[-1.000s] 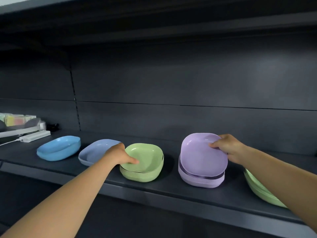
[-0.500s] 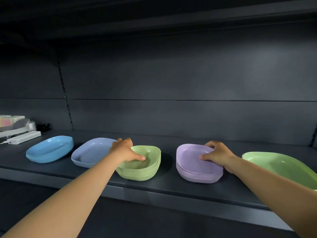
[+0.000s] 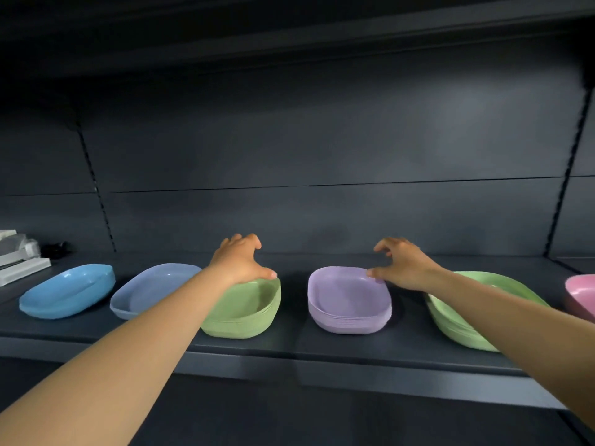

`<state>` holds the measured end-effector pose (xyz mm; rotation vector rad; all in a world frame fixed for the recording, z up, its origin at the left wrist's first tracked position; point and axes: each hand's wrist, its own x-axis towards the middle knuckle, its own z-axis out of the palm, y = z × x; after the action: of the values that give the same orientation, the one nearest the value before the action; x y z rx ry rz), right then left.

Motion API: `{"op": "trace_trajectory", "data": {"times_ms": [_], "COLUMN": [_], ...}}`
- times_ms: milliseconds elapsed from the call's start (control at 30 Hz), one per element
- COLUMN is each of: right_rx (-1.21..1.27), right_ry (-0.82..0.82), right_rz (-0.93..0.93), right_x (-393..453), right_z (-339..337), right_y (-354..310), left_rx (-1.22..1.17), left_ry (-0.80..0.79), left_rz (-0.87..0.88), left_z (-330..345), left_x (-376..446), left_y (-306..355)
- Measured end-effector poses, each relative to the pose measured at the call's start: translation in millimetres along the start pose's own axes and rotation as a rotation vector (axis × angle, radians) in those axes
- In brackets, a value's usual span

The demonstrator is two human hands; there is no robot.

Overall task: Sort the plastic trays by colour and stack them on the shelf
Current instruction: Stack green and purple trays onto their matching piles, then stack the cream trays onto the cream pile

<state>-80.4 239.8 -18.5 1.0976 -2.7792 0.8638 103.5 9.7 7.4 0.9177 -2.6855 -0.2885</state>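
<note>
- A stack of green trays (image 3: 244, 312) sits at the centre-left of the frame on a dark shelf (image 3: 289, 349), with the person's left hand (image 3: 240, 262) above its far left rim.
- The left hand's thumb tip lies at the stack's back rim; the fingers arch loosely, spread and curled around nothing.
- A stack of lilac trays (image 3: 349, 300) stands just right of centre, apart from the green stack with a strip of bare shelf between them.
- The right hand (image 3: 404, 265) hangs over the lilac stack's far right corner, thumb tip at the rim, fingers bent in a loose claw and holding nothing; whether the thumb actually touches the rim cannot be told.
- A larger green tray stack (image 3: 450, 320) lies at the right of the frame, partly hidden behind the right forearm.
- A pink tray (image 3: 579, 294) shows at the far right edge, cut off by the frame.
- Left of the small green stack, a periwinkle tray (image 3: 151, 291) sits partly behind the left forearm, its right edge hidden.
- A sky-blue tray (image 3: 67, 291) lies at the lower left of the row, just beside the periwinkle one.
- White boxed items (image 3: 19, 262) sit at the far left edge of the shelf, too blurred to identify.
- A dark back panel (image 3: 322, 140) fills the upper frame under an overhanging upper shelf (image 3: 289, 33).
</note>
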Motion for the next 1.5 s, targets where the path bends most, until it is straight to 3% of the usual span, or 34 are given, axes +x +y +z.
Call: {"op": "trace_trajectory", "data": {"times_ms": [167,433,933,1500], "right_rx": [-0.433,-0.659,-0.709,-0.668], "right_ry": [0.048,0.048,0.048,0.131], "right_rz": [-0.142,-0.096,0.105,0.372], "right_x": [-28,-92,-230,-320], "right_z": [-58,-157,-338,-464], "right_y": [19,119,367,614], "left_rx": [0.028,0.076,0.038,0.021], "left_ry": [0.013,-0.061,-0.122,-0.294], "left_rz": [0.167,0.463,0.673,0.863], "left_z": [-6,16,98,202], "left_x": [-5,-33,-119,-151], "left_y": [76,239,570,890]}}
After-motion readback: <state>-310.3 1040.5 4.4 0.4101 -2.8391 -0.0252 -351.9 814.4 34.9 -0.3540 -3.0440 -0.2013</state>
